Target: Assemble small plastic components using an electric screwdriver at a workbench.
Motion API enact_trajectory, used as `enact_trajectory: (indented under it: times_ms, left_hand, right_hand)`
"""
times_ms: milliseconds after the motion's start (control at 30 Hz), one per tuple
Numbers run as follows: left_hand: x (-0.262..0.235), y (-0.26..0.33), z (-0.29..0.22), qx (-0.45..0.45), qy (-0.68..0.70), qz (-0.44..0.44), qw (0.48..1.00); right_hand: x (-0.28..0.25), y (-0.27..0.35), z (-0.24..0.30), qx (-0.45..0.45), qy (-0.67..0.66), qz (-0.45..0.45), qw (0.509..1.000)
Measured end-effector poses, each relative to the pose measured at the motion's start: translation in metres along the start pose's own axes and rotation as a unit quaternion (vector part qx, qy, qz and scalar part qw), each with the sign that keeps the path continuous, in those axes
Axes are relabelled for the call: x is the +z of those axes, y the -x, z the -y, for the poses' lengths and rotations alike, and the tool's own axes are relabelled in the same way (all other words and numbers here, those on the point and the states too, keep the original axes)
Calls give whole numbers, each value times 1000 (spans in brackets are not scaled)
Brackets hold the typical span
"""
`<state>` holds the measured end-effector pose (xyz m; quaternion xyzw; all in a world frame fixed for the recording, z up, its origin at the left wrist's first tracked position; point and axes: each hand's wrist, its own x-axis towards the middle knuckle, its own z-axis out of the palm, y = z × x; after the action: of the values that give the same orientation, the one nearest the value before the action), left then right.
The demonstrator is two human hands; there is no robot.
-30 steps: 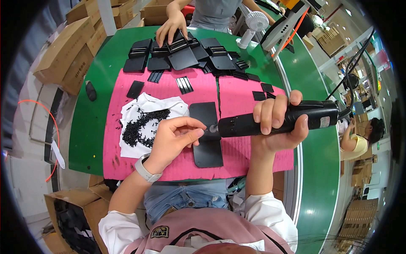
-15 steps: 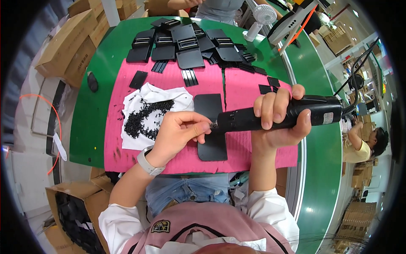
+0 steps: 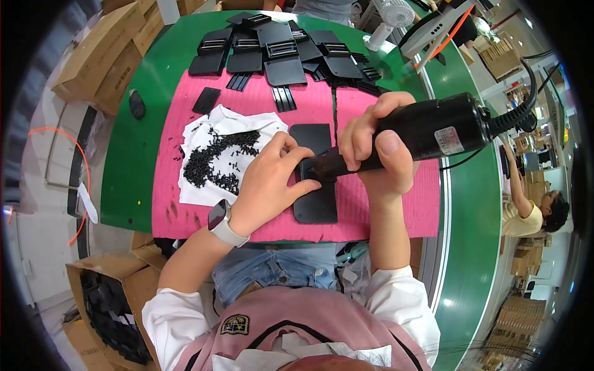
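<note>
My right hand [image 3: 385,145] is wrapped round a thick black electric screwdriver [image 3: 433,127], which tilts down to the left. Its tip meets the middle of a flat black plastic panel [image 3: 317,207] lying on the pink mat. My left hand [image 3: 272,176] rests at the panel's left edge, thumb and forefinger spread to either side of the screwdriver tip. The tip and any screw under it are too dark to make out. Just left of this hand, many small black screws [image 3: 207,162] lie heaped on a white cloth [image 3: 193,196].
Black panels with slotted brackets [image 3: 283,49] are piled at the far side of the green table [image 3: 127,198]. A loose black piece [image 3: 206,100] lies on the pink mat [image 3: 396,216]. A white fan [image 3: 393,15] stands far right. The screwdriver's cable [image 3: 516,117] runs right.
The screwdriver's tip has swung down onto the panel. My left hand has gone from pinching at the tip to resting with thumb and forefinger spread on the panel.
</note>
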<state>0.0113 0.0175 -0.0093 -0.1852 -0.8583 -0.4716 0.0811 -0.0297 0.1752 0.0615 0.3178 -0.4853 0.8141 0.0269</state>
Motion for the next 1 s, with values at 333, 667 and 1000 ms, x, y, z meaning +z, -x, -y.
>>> enact_trajectory:
  times_ms: [333,667,1000]
  left_hand:
    - [7,0,8,31,17,-30,999]
    - [6,-1,6,-7,57,2,998]
    - [2,-2,4,-10,75,21,997]
  right_hand:
    - [10,-9,-11,27,108,28,993]
    - [12,-12,-15,41,123,85,988]
    - [14,-10,-13,58,95,73,991]
